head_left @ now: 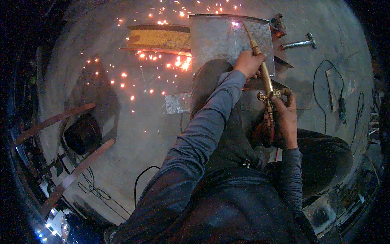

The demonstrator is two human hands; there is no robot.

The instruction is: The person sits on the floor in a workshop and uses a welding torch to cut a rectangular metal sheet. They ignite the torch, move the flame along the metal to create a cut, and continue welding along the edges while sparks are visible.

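The concrete floor [134, 122] takes up most of the view, and everything here is placed from the checker-pattern steel plate [227, 40] lying at the top centre. That plate is the largest piece in hand — broad, grey and by the look of it heavy and rigid; its cut edge near the flame is likely hot, so the cool near edge would be the place to take it. Just left of the plate lies a rusty yellow-painted steel section [160, 38], with orange sparks [178, 63] scattered over the floor beside and below it. Far to the lower left of the plate, two curved rusty strips [77, 166] frame a dark round container [83, 132]. Below the plate's left corner sits a small offcut of sheet metal [177, 102]. To the plate's right lie a hammer [298, 42] and, further out, a black cable [325, 85].

The brass cutting torch [264, 73] runs from the plate's upper edge, where its tip burns bright, down toward the person's lap. It looks stiff, smooth and moderately heavy — best held along the tube and at the valve body, well back from the tip. The left hand [248, 63] is wrapped around the tube at the plate's lower right edge, fingers closed on it. The right hand [284, 118] is curled about the valve end, below the plate.
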